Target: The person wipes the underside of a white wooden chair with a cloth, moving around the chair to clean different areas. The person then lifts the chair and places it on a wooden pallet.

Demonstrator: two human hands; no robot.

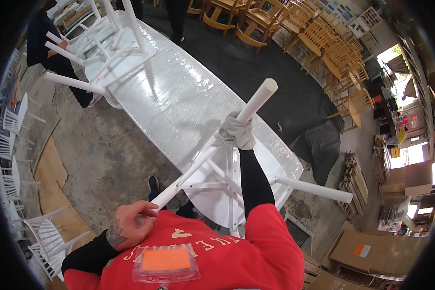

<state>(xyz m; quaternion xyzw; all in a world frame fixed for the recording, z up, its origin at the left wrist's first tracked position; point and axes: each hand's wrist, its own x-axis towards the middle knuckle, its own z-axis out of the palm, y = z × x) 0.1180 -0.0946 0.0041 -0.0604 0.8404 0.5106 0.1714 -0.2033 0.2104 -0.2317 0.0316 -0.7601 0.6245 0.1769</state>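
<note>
An upturned white chair [203, 193] rests on the near end of a plastic-wrapped white table [183, 92], its legs sticking out. My right hand [237, 131], in a pale grey glove, is wrapped round one raised white leg [257, 100]. Low at the left, my bare left hand [133, 223] is curled at the end of another leg [166, 195], close against my red shirt. Part of its grip is hidden. A further leg [319, 189] points out to the right. Beneath the chair, crossed rails and the underside of the seat show.
More upturned white chairs [116, 53] stand on the table's far end, with a person [58, 58] beside them. White spindle-back chairs [46, 239] line the left. Wooden chairs [316, 38] stand in rows at the far right. Cardboard boxes [367, 251] sit at the lower right.
</note>
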